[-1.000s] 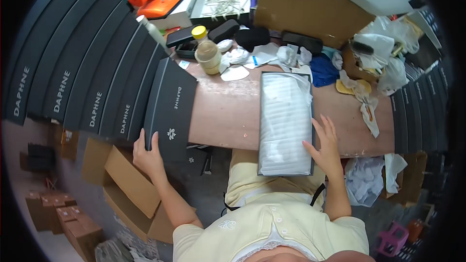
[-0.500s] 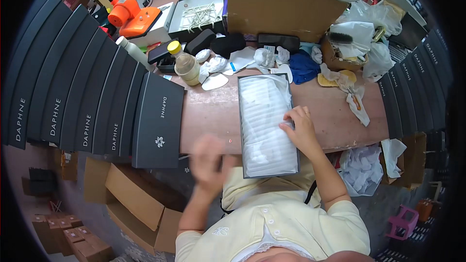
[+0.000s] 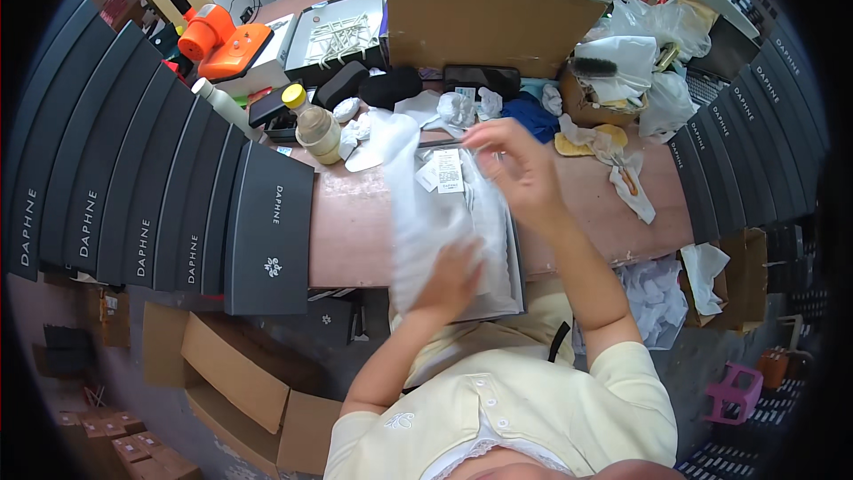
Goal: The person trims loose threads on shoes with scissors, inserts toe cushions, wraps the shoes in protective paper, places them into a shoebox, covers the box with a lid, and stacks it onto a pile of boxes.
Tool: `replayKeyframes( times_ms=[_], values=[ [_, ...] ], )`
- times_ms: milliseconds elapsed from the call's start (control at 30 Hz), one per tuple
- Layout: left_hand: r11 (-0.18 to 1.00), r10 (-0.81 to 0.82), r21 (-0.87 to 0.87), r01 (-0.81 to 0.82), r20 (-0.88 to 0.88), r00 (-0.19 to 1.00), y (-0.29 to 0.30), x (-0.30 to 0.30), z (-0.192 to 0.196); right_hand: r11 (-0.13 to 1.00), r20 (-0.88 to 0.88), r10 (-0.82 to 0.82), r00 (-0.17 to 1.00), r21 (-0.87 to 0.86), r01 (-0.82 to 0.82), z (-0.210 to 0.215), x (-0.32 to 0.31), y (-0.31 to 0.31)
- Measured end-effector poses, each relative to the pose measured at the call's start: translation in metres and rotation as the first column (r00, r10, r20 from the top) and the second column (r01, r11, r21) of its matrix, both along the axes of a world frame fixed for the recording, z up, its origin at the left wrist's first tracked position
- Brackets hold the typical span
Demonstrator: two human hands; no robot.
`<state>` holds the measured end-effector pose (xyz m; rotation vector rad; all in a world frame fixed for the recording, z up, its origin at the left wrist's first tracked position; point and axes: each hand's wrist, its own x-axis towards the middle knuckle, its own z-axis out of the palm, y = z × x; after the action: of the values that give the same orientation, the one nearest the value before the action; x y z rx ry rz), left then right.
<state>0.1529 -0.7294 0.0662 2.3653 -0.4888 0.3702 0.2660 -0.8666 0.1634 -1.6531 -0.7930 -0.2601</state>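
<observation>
At nine o'clock a fanned row of dark flat box lids [image 3: 160,204] overlaps along the left of the reddish worktable [image 3: 351,222], the nearest one lying half over its edge. At about eleven o'clock a squat yellow-capped jar [image 3: 315,129] stands among crumpled white scraps.

At the centre the open grey box [image 3: 498,240] lies on the table's near edge, partly overhanging toward the person. Over its left half hangs a sheet of white tissue paper [image 3: 413,204], lifted and creased. This sheet looks very light, limp and easy to tear; it is likely best taken by an edge or corner with a light pinch and smoothed with a flat palm rather than tugged. The box looks stiff and light, and its long sides seem the sound place to grip.

The left hand [image 3: 449,280] lies at six o'clock of the box, fingers spread and pressed flat on the tissue's lower end, gripping nothing. The right hand [image 3: 511,164], at one o'clock of the box, is partly curled with fingertips drawn together by the white paper tags [image 3: 444,169]; whether it pinches the sheet or a tag I cannot tell.

A second ago the box lay covered and flat, the left hand was on the nearest lid and the right hand rested on the box's right edge; now the tissue is raised and both hands are on the box.
</observation>
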Motion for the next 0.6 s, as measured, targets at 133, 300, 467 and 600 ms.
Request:
replayKeyframes(
  times_ms=[133, 300, 467, 600],
  values=[
    [0.600, 0.336, -0.692, -0.401, -0.237, 0.912, 0.045, 0.009, -0.032, 0.896, 0.065, 0.050, 0.997, -0.444, -0.016, -0.070, 0.030, -0.018],
    [0.815, 0.291, -0.473, -0.336, -0.169, 0.942, 0.045, 0.060, 0.000, 0.668, 0.259, 0.119, 0.958, -0.735, 0.116, -0.109, 0.048, 0.013],
    [0.955, 0.296, 0.046, -0.293, -0.079, 0.952, 0.036, 0.124, 0.004, 0.549, 0.174, 0.106, 0.979, -0.831, 0.088, -0.095, 0.071, 0.000],
    [0.865, 0.340, 0.375, -0.335, 0.053, 0.939, 0.032, 0.137, 0.007, 0.995, -0.406, -0.086, 0.910, -0.079, 0.059, -0.089, 0.049, -0.023]
  ],
)
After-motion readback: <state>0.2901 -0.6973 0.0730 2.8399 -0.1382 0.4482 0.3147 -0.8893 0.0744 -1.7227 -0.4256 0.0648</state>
